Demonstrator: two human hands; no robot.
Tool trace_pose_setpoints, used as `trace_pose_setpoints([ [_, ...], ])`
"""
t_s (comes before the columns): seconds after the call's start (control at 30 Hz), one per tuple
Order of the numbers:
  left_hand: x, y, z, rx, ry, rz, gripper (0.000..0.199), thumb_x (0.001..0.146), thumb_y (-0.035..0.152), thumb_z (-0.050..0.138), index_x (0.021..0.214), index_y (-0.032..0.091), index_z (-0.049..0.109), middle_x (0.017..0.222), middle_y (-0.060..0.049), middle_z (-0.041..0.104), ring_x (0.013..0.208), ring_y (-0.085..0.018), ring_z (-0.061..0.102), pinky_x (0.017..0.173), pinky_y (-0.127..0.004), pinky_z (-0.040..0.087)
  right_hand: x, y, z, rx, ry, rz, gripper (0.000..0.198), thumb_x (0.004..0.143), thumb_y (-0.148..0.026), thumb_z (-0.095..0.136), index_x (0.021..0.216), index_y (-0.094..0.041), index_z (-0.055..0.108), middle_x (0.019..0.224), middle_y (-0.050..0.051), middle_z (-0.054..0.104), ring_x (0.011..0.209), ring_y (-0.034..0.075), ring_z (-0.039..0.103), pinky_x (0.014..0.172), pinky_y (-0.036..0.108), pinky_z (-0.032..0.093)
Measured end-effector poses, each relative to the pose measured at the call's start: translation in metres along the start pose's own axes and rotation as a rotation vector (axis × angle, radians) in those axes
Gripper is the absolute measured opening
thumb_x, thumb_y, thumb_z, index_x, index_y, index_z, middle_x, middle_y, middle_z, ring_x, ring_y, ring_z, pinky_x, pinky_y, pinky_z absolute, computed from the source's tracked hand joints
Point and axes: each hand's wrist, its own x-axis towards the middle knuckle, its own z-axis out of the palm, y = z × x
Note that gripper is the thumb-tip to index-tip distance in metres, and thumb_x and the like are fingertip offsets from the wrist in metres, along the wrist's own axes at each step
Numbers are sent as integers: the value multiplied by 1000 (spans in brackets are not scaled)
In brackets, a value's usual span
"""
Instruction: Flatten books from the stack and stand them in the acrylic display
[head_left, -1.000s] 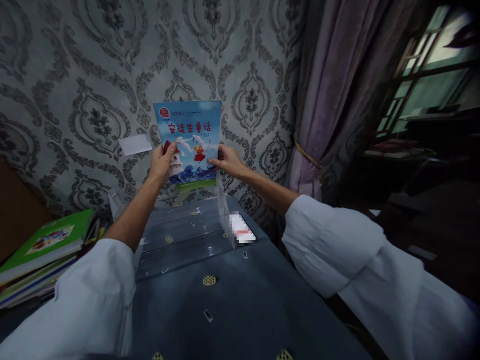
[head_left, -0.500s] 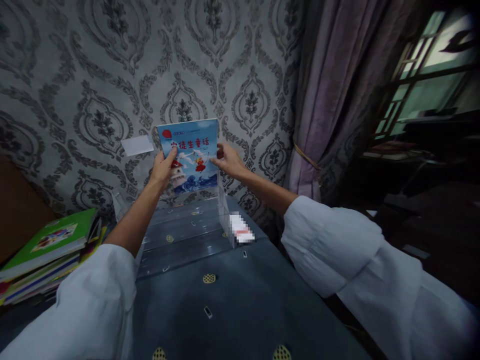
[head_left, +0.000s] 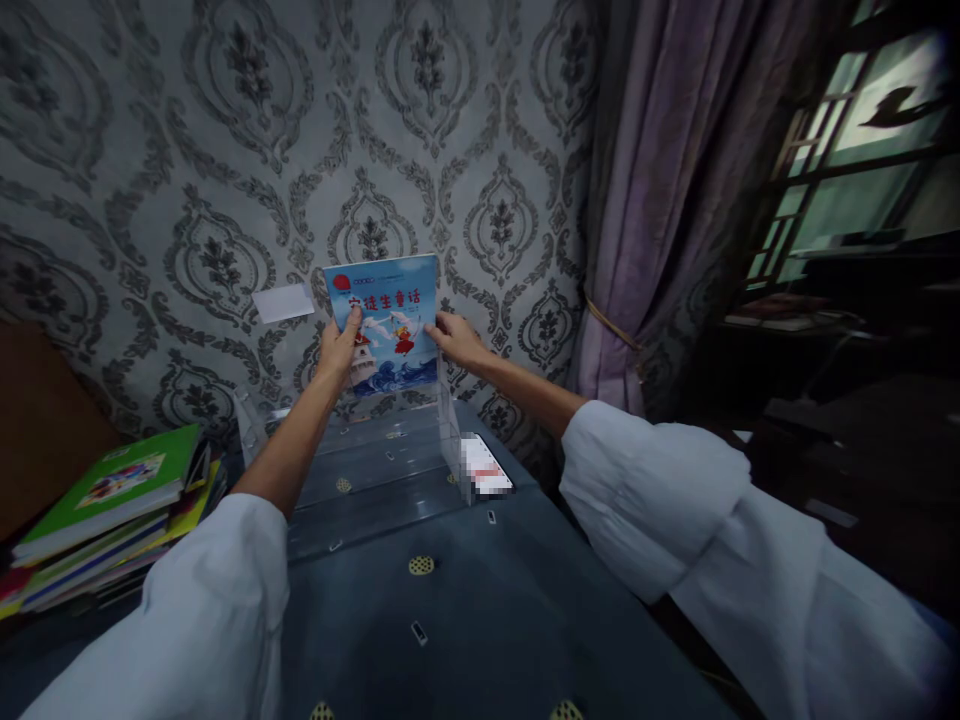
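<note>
A blue picture-covered book (head_left: 394, 345) with red Chinese characters stands upright in my two hands, its front cover facing me. My left hand (head_left: 341, 345) grips its left edge, thumb across the cover. At the right edge my right hand (head_left: 454, 338) pinches it between thumb and fingers. Beneath the book is a clear plastic rack (head_left: 382, 503) with upright side panels, lying on the dark table cover. Whether the book's lower edge touches the rack I cannot tell.
A stack of books (head_left: 112, 500) with a green one on top lies at the left. Beside the rack's right panel rests a phone (head_left: 487, 465). A patterned wall (head_left: 487, 120) rises behind, with a tied purple curtain (head_left: 637, 200) at the right.
The book and both hands sit slightly lower in view. The whole scene has shifted a little as the camera moved. Both hands keep their hold on the book.
</note>
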Motion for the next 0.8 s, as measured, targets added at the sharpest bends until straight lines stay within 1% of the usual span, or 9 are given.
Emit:
trace_pose_setpoints([
  [0.1,-1,0,-1,-15,-15,1,56,77,69,72,102,19,69,96,-6,77,85,-23,74,78,-36,61,-3,-4,-1,-47,8,10,22,93,-32,49,93,-17,66,92,8,71,88,25,62,80,32,48],
  [0.2,-1,0,-3,-16,-36,26,56,74,70,73,100,21,70,100,-7,77,92,-24,74,83,-38,60,-5,-8,-2,-81,7,22,22,92,-30,48,90,-16,65,90,9,70,83,24,61,77,32,46],
  [0.33,0,0,-5,-13,-63,8,60,73,74,71,101,21,71,101,-8,77,91,-25,74,82,-38,60,-5,-14,-4,-114,9,37,21,91,-28,48,88,-16,65,86,6,68,79,22,60,73,30,43],
  [0.47,2,-1,-4,6,-31,9,60,70,75,72,99,22,70,102,-8,77,90,-25,74,80,-38,60,-5,-17,-5,-142,6,60,24,92,-29,49,82,-16,65,79,5,67,77,21,60,69,28,42],
  [0.67,5,-1,-5,36,-39,46,63,72,75,70,105,22,68,107,-9,76,93,-27,74,77,-38,59,-6,-19,-4,-157,13,78,24,93,-31,49,86,-17,67,82,5,70,80,21,62,70,27,44],
  [0.8,6,-2,-9,57,-46,71,61,74,74,68,105,21,69,107,-9,76,95,-26,73,82,-37,58,-6,-19,-3,-165,11,91,24,93,-31,50,84,-17,67,84,7,70,80,22,62,71,29,44],
])
